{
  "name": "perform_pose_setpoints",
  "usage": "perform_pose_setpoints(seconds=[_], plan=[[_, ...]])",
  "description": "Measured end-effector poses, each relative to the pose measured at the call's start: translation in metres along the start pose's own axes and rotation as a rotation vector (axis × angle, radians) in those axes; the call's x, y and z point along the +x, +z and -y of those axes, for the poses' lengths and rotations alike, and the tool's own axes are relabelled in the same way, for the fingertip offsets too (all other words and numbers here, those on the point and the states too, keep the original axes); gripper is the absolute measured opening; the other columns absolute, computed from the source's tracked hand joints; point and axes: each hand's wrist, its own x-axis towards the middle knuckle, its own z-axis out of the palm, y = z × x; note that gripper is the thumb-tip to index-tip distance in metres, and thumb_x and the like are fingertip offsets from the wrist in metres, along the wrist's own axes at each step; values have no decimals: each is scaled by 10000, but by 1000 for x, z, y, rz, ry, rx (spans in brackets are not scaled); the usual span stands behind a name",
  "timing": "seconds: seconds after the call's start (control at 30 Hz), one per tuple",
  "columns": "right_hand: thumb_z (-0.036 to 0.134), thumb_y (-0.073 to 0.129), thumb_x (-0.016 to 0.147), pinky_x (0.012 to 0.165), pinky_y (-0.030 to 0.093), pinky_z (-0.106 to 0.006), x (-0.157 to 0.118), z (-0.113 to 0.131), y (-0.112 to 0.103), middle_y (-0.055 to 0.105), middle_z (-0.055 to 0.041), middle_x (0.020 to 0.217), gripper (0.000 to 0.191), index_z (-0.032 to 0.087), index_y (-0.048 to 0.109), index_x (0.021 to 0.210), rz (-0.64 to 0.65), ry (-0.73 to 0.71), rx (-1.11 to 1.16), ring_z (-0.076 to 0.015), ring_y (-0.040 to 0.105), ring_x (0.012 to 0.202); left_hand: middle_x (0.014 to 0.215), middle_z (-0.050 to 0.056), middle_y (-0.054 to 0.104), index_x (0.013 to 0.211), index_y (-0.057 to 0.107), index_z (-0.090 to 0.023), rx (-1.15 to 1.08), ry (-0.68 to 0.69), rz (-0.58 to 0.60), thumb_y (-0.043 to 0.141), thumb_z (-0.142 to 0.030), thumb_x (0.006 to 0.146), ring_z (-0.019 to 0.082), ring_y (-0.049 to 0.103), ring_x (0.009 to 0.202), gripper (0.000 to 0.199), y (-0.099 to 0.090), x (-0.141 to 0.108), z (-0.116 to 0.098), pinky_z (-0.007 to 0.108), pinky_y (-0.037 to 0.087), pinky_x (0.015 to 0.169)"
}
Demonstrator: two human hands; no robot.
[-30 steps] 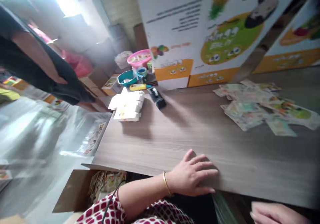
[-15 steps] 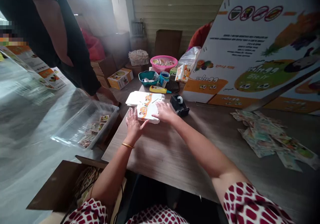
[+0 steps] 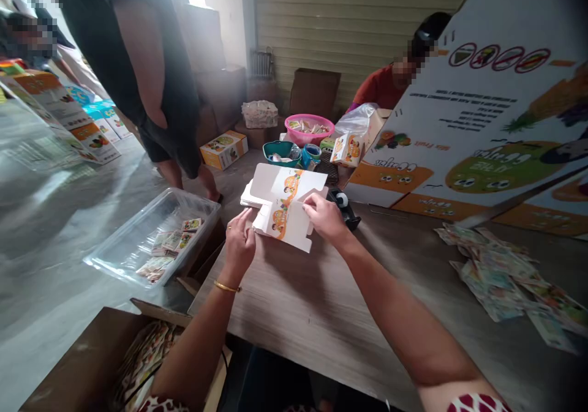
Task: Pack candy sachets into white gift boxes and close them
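Note:
A flat, unfolded white carton [image 3: 299,211] with an orange fruit print lies tilted over a stack of flat cartons [image 3: 248,195] on the wooden table [image 3: 294,295]. My right hand [image 3: 327,219] pinches the carton's right edge between thumb and fingers, holding that side up. At the stack's near left corner rests my left hand [image 3: 239,240], its fingers loosely bent and apart, touching the edge without a visible grip. Just beyond my right hand sits a black tape dispenser [image 3: 346,210], partly hidden by it.
Behind the cartons stand a teal basket [image 3: 280,155], a pink basin [image 3: 310,131] of packets and a small printed box [image 3: 346,149]. Sachets [image 3: 500,271] lie at right by a large printed panel [image 3: 459,149]. Left are a clear bin [image 3: 114,253], an open cardboard box [image 3: 78,357] and a standing person [image 3: 160,63].
My right hand has gone from lying on the stack to lifting a carton, which has opened out flat. My left hand has drawn back to the stack's corner. The view has shifted slightly.

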Motion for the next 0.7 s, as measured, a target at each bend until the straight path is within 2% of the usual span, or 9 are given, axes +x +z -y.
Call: perform_pose_setpoints(seconds=[0.03, 0.1, 0.2, 0.27, 0.33, 0.43, 0.57, 0.63, 0.7], plan=[[305, 519, 944, 810, 456, -340, -8, 1, -5, 678, -25, 862, 152, 220, 636, 899, 3, -20, 43, -201, 628, 829, 1403, 123, 640, 1431, 575, -188, -50, -6, -19, 446, -253, 990, 257, 568, 1330, 464, -5, 4, -5, 456, 420, 1175], [370, 529, 937, 741, 443, -304, -25, 3, -11, 696, -15, 850, 177, 228, 628, 900, 0, -57, 143, -192, 627, 791, 1243, 117, 700, 1348, 637, -188, -150, -26, 37, 465, -367, 1022, 233, 656, 1133, 410, -11, 12, -16, 390, 518, 1031], [464, 530, 927, 733, 450, -291, -50, 1, -17, 714, -24, 870, 256, 229, 627, 901, -54, -67, 272, -200, 637, 792, 1080, 83, 669, 1098, 732, -197, -229, -37, 148, 524, -480, 1007, 168, 651, 888, 363, -14, 16, -36, 297, 544, 827], [497, 533, 914, 741, 456, -298, -62, -4, -21, 707, -29, 864, 285, 230, 627, 882, -70, -51, 319, -207, 628, 790, 1030, 62, 617, 985, 738, -198, -234, -18, 162, 561, -490, 991, 141, 609, 828, 342, -16, 12, -49, 270, 522, 767], [532, 550, 892, 741, 461, -303, -72, -11, -27, 690, -25, 839, 312, 233, 625, 852, -39, -26, 366, -207, 612, 780, 990, 51, 584, 948, 732, -207, -197, 24, 151, 577, -464, 987, 150, 590, 864, 303, -19, 5, -61, 278, 506, 800], [635, 611, 837, 749, 484, -307, -85, -27, -36, 679, -22, 824, 403, 233, 629, 834, 103, 26, 520, -211, 609, 791, 922, 38, 570, 893, 695, -208, -116, 72, 151, 552, -431, 1001, 160, 565, 858, 286, -24, -10, -78, 301, 482, 833], [677, 704, 773, 849, 522, -334, -105, -45, -38, 732, -72, 1047, 529, 207, 708, 1017, 358, 140, 780, -255, 663, 959, 831, 16, 585, 871, 600, -202, -147, 26, 207, 455, -430, 1033, 143, 533, 727, 315, -23, -31, -92, 280, 445, 699], [666, 739, 738, 807, 528, -334, -116, -50, -36, 738, -71, 1018, 561, 201, 723, 1051, 427, 182, 765, -252, 670, 904, 805, 18, 606, 878, 583, -206, -98, 19, 214, 429, -414, 1037, 151, 541, 721, 304, -21, -40, -98, 285, 431, 687], [658, 750, 708, 713, 515, -322, -127, -52, -36, 727, -49, 886, 541, 199, 734, 994, 466, 186, 708, -226, 645, 769, 814, 37, 639, 857, 595, -206, 28, 58, 202, 433, -379, 1030, 169, 562, 759, 294, -21, -46, -106, 306, 427, 728]])
